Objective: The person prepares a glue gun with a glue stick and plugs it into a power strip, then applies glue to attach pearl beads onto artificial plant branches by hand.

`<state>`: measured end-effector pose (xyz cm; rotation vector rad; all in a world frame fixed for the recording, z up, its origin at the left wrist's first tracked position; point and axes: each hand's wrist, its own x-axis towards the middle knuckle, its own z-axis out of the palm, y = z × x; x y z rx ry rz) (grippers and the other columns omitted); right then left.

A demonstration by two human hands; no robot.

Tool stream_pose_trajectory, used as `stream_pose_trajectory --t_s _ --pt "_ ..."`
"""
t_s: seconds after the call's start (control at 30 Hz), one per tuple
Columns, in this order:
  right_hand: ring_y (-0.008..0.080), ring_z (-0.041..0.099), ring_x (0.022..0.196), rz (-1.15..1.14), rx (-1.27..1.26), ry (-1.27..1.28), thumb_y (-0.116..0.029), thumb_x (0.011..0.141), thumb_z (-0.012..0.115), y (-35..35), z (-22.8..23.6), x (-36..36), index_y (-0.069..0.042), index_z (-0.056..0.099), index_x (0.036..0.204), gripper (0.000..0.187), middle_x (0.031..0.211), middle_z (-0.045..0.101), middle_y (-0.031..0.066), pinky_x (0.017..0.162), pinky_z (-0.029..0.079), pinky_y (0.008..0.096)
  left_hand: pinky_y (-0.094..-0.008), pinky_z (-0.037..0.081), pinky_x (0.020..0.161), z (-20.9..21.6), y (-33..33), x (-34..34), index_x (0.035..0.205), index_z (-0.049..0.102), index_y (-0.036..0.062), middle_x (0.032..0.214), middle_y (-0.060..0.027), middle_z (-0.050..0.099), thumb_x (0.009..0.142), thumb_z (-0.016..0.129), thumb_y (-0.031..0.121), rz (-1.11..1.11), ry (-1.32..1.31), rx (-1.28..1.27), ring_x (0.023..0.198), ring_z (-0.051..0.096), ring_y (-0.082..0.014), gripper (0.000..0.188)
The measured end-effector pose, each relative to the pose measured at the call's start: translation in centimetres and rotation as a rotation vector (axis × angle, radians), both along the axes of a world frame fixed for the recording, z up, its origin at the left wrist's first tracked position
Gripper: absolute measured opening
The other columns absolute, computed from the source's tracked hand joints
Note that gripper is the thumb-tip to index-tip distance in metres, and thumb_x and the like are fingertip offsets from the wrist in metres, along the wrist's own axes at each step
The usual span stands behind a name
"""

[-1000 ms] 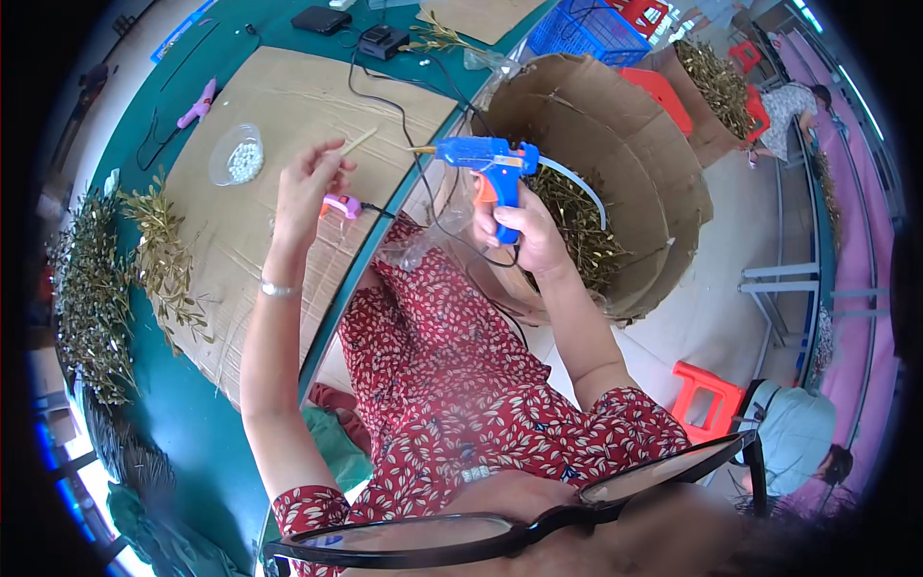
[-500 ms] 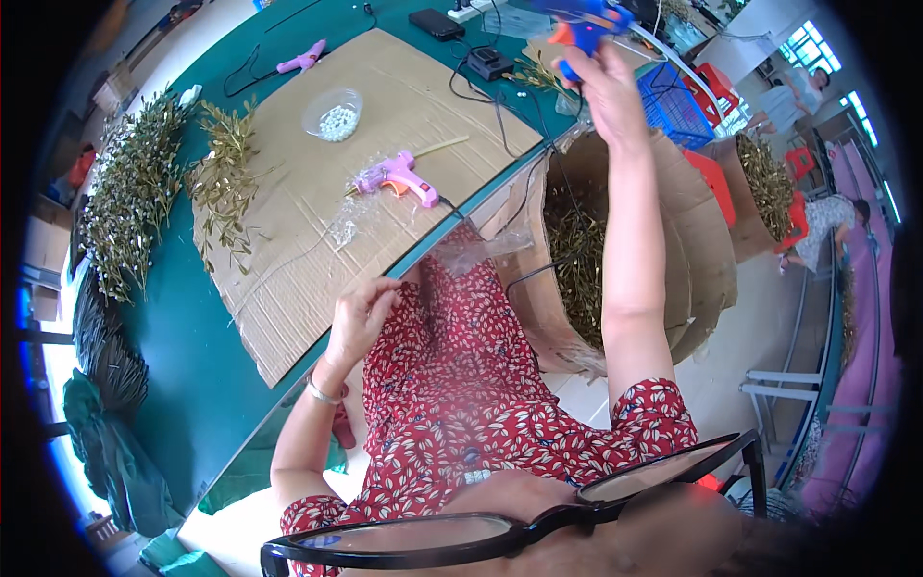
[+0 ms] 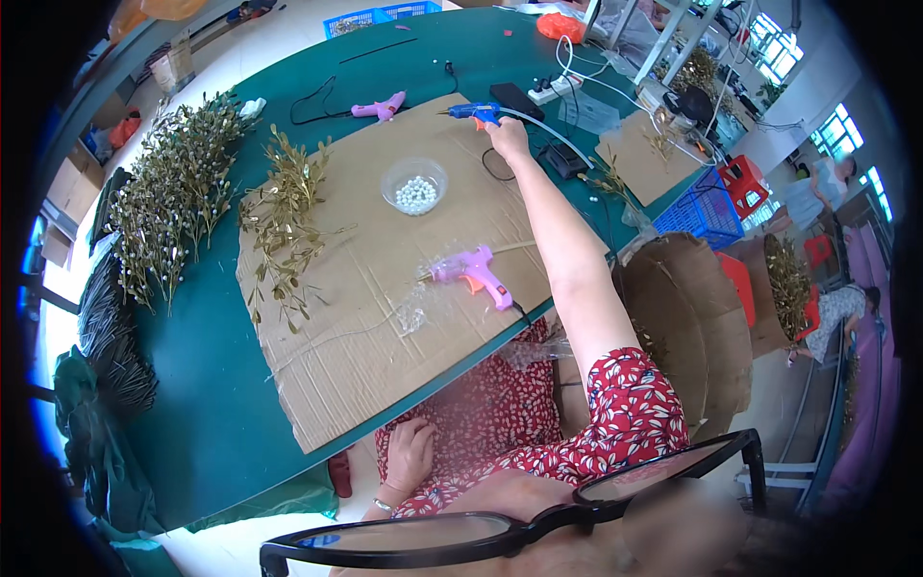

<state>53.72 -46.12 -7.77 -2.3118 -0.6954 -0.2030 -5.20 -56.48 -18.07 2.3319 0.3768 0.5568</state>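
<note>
Head view: blue glue gun (image 3: 478,112) is being gripped by the handle in the right hand (image 3: 508,137), arm being stretched out to top centre of frame, by the far edge of the cardboard sheet (image 3: 375,298). Nozzle is being pointed left; pale glue stick (image 3: 553,133) is being trailed out of the back. Whether the gun's weight is being taken by the surface or by the hand can't be told.

Left hand (image 3: 411,452) is being rested on the red patterned dress (image 3: 495,389), lower centre, fingers loosely curled. Nothing is being seen held there; palm is being hidden, so can't tell fully.

Purple glue gun (image 3: 476,270) is being left unheld mid-sheet, clear plastic being bunched round its nozzle. Second purple gun (image 3: 380,107) is being left at upper centre-left, also unheld.

Status: white beads (image 3: 416,195) are being kept loose in the clear bowl (image 3: 388,181), upper centre. Leafy sprigs (image 3: 288,226) are being left on the sheet's left side, untouched by either hand; bigger branch heap (image 3: 178,197) is being stacked on the green table (image 3: 216,413), upper left. No bead is being handled, no glue is being seen applied. Whether any sprig is finished can't be judged at this resolution.
</note>
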Motion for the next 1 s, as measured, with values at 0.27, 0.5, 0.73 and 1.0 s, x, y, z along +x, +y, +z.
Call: stream_pose_trajectory --t_s 0.27,0.5,0.73,1.0 --pt "0.0347 0.055 0.100 0.073 -0.263 -0.219 -0.031 0.083 0.061 5.8 -2.6 3.8 -0.010 0.069 0.099 0.028 0.100 0.061 0.0174 0.087 0.045 0.0435 -0.0381 0.042 0.080 0.7 2.0 1.1 0.088 0.065 0.0088 0.093 -0.0040 0.062 0.071 0.061 0.006 -0.009 0.111 0.104 0.089 0.058 -0.0250 0.018" --pt "0.0342 0.057 0.097 0.091 -0.205 -0.174 -0.030 0.083 0.060 5.8 -3.4 4.3 -0.006 0.070 0.092 0.027 0.100 0.062 0.0203 0.084 0.045 0.0436 -0.0369 0.044 0.074 1.2 2.3 1.9 0.083 0.066 0.0098 0.089 -0.0029 0.064 0.071 0.061 0.006 0.040 0.116 0.122 0.082 0.060 -0.0246 0.014" --pt "0.0347 0.053 0.103 -0.106 -0.162 -0.130 -0.024 0.083 0.062 6.2 -1.7 -2.5 0.003 0.066 0.087 0.028 0.108 0.057 0.0221 0.087 0.044 0.0441 -0.0365 0.044 0.072 0.3 2.1 2.1 0.083 0.065 0.0099 0.088 -0.0027 0.063 0.071 0.061 0.006 -0.011 0.091 0.089 0.080 0.060 -0.0244 0.013" --pt "0.0334 0.053 0.101 -0.070 -0.103 -0.247 -0.019 0.086 0.059 5.7 -1.1 -1.2 0.003 0.061 0.100 0.026 0.107 0.054 0.0190 0.084 0.044 0.0437 -0.0360 0.042 0.075 0.5 1.9 2.0 0.083 0.065 0.0101 0.088 -0.0023 0.063 0.070 0.061 0.006 0.020 0.085 0.141 0.082 0.059 -0.0237 0.014"
